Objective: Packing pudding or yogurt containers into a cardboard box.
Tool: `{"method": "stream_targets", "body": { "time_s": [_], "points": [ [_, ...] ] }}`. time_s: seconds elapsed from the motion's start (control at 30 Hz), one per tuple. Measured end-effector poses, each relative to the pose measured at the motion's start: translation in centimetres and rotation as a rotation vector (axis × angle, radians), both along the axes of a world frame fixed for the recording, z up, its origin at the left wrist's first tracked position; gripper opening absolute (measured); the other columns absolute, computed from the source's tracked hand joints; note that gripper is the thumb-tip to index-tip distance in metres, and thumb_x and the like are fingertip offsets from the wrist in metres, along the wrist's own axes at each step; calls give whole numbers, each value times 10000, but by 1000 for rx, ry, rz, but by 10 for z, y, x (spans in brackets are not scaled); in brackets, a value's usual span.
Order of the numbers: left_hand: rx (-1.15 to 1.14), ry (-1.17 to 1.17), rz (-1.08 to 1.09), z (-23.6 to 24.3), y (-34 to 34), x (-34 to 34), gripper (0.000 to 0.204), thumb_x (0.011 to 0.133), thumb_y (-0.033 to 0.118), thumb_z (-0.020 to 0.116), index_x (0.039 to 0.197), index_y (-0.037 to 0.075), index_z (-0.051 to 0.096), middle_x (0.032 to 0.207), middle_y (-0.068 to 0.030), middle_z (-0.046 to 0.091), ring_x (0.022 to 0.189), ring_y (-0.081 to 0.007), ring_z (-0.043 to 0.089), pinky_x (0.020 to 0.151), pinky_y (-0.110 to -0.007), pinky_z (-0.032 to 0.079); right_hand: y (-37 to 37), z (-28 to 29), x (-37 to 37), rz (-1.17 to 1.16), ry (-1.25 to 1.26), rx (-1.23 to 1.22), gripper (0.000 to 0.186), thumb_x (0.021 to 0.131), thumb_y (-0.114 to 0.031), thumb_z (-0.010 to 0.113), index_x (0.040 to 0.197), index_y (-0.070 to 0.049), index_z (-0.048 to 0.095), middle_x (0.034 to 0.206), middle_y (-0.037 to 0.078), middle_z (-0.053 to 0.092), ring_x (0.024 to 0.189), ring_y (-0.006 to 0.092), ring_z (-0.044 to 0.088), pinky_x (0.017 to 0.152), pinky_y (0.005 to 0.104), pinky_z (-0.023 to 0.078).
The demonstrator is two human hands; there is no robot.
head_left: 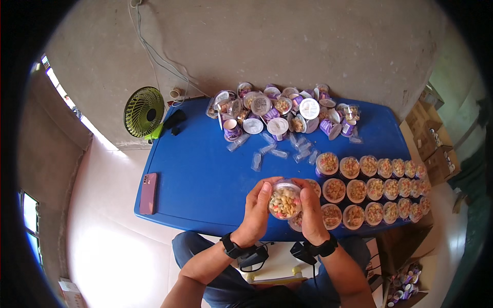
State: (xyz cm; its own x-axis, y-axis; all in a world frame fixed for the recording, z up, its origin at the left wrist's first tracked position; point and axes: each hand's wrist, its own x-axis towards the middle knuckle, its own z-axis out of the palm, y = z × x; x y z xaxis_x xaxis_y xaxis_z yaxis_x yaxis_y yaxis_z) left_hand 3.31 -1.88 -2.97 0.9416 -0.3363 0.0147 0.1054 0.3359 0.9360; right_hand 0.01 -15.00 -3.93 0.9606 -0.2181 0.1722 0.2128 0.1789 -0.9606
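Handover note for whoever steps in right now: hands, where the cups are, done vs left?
Left hand and right hand: both grip one clear snack cup with its lid on, above the near edge of the blue table.
Done: three rows of filled cups at the right.
Left: a heap of purple cups and lids at the far edge, with small clear packets before it.

Blue table (205,174): far of its centre, a heap of purple cups (280,110); nearer, small clear sachets (277,149); right, rows of filled cups (377,190); left edge, a phone (148,193).
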Motion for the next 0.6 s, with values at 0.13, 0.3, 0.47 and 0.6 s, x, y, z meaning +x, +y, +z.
{"method": "stream_targets", "body": {
  "time_s": [0.13, 0.3, 0.47, 0.6],
  "points": [
    [-62, 54, -108, 0, 7, 3, 558, 931, 509, 492, 1165, 2, 502, 1065, -100, 606, 944, -150, 613, 844, -290, 501, -7, 9, -3, 32, -49, -127, 339, 921, -326, 580, 1013, 0, 600, 905, 49, 537, 866, 122, 522, 770, 269, 413],
    [48, -3, -230, 0, 12, 8, 562, 918, 519, 513, 1148, 6, 507, 1030, -84, 608, 912, -147, 617, 810, -284, 508, -20, 1, -3, 139, 45, -194, 367, 899, -349, 612, 1011, 0, 602, 903, 43, 550, 846, 121, 530, 785, 272, 420],
    [34, 29, -112, -4, 10, 8, 551, 937, 520, 474, 1155, 15, 509, 1048, -96, 618, 923, -159, 627, 816, -288, 519, -9, -5, -1, 104, 29, -131, 373, 897, -356, 616, 1025, -5, 600, 924, 48, 564, 872, 123, 537, 797, 277, 426],
    [-73, 132, -47, -5, 11, 9, 565, 943, 532, 447, 1180, 22, 498, 1079, -112, 618, 956, -173, 629, 825, -297, 526, -3, -1, -1, 49, 18, 50, 389, 905, -363, 605, 1049, -1, 585, 942, 45, 567, 903, 118, 532, 805, 274, 426]
  ]
}}
